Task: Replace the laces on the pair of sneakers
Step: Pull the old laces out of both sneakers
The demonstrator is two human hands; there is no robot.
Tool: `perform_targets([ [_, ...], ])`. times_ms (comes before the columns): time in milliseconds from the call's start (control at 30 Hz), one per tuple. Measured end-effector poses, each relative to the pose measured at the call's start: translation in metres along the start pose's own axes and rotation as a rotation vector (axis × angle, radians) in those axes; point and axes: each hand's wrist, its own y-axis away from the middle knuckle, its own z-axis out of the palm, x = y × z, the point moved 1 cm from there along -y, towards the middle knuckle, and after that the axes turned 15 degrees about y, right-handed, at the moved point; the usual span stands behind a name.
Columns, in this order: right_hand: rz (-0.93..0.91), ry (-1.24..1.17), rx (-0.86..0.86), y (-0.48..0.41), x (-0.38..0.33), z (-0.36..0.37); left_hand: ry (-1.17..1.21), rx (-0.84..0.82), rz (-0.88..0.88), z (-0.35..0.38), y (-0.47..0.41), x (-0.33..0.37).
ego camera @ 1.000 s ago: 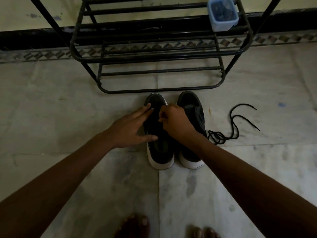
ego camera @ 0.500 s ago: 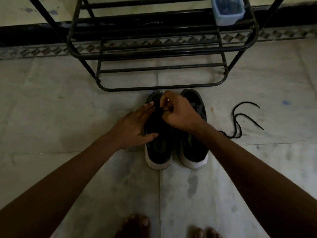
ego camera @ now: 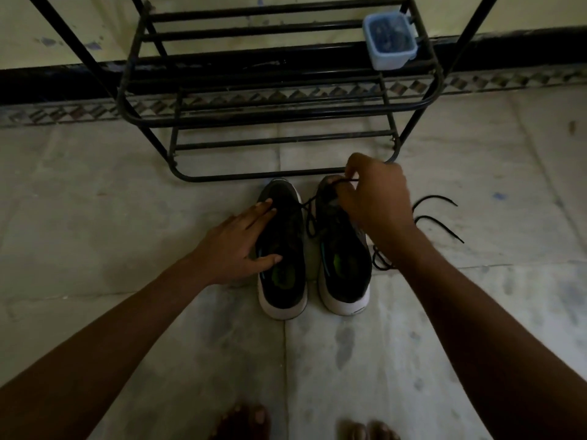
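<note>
The pale, stained stone-tile floor carries 2 black white-soled sneakers side by side, a black metal shoe rack just beyond, and a loose black lace beside them.

black sneakers with white soles and green insoles; black lace at centre; black rack; pale blue tub upper right; mottled grey floor, diamond-patterned border.

shoe rack: black metal | sneakers: matt dark cloth | tub: bluish plastic | floor: smooth stone
</note>
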Motion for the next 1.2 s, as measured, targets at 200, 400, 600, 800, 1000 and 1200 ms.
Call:
perform_targets([
  [200, -0.122, 0.46, -0.048, 0.005, 0.003, -0.006, 0.59, 0.063, -0.153, 0.001, 0.003, 0.003],
  [400, -0.191, 0.129, -0.211, 0.052, -0.037, 0.03, 0.613, 0.31, -0.18, 0.003, -0.005, 0.018],
  [600, -0.196, 0.078, -0.4, 0.077, -0.066, 0.07, 0.44, 0.251, -0.366, 0.001, -0.027, 0.027],
  [800, -0.178, 0.104, -0.379, 0.087, -0.074, 0.076, 0.725, 0.286, -0.39, -0.012, -0.033, 0.035],
  [1000, -0.146, 0.162, -0.438, 0.087, -0.073, 0.079, 0.716, 0.431, -0.394, -0.045, -0.03, 0.018],
  [1200, -0.115, 0.178, -0.459, 0.084, -0.073, 0.082, 1.241, 0.587, -0.574, -0.062, -0.029, 0.008],
])
